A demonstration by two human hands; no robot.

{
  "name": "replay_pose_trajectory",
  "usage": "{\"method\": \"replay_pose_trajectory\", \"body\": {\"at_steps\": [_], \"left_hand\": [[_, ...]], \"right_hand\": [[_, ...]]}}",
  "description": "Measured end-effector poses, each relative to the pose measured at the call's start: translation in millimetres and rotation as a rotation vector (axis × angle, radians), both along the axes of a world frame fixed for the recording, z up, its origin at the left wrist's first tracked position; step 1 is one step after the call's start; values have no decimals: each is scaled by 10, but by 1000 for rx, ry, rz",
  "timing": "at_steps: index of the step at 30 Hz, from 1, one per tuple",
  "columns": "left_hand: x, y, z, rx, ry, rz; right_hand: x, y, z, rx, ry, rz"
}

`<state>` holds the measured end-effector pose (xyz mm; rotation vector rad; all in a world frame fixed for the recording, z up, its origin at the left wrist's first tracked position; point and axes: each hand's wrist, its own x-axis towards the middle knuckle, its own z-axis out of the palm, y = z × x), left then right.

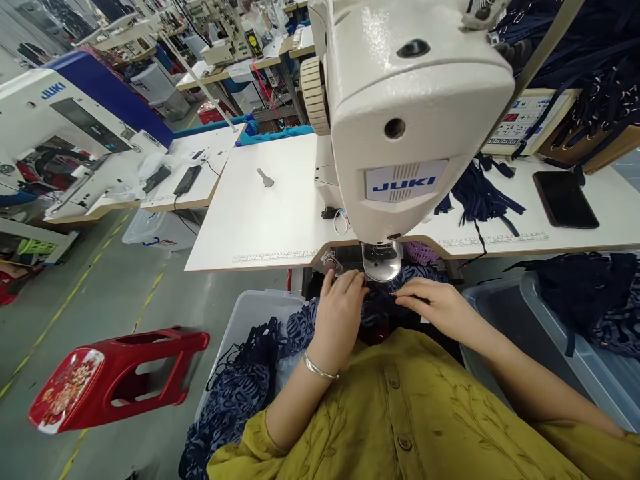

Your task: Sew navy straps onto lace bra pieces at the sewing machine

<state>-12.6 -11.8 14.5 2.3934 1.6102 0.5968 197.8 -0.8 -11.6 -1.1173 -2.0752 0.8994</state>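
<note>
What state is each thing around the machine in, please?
Left hand: at the dark fabric, grip unclear
Right hand: same, grip unclear
Control panel: lit, red digits
Phone: face up, screen dark
Left bin: open, holding fabric

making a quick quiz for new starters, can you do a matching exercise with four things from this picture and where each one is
1 black phone
2 red plastic stool
3 shiny silver bangle
4 small grey metal tool

A around the wrist of the left hand
B on the white worktop, left of the big white sewing machine
C on the white worktop, right of the sewing machine
D on the grey floor

Right pairs: 1-C, 2-D, 3-A, 4-B
</note>
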Motion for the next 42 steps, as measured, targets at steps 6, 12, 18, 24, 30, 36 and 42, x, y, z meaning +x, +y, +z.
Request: {"method": "replay_pose_trajectory", "body": {"at_steps": [6, 12, 18, 24, 30, 36, 42], "left_hand": [[-20, -25, -241, -315, -363, -48], [137, -61, -316, -554, -693, 106], [167, -60, -229, -353, -518, -1], [189, -83, -198, -242, -377, -60], [178, -126, -210, -108, -254, -80], [206, -178, -222, 133, -115, -110], [213, -226, -153, 262, -21, -113]], "right_hand": [[-52, 5, -257, -587, 278, -229], [-183, -88, -301, -490, 464, -213], [-124, -74, -275, -479, 380, -42], [-238, -121, -372, -538, 730, -368], [-172, -139, -298, -454, 565, -201], [-162, -182, -278, -145, 510, -229], [-212, -240, -364, 24, 503, -305]]}}
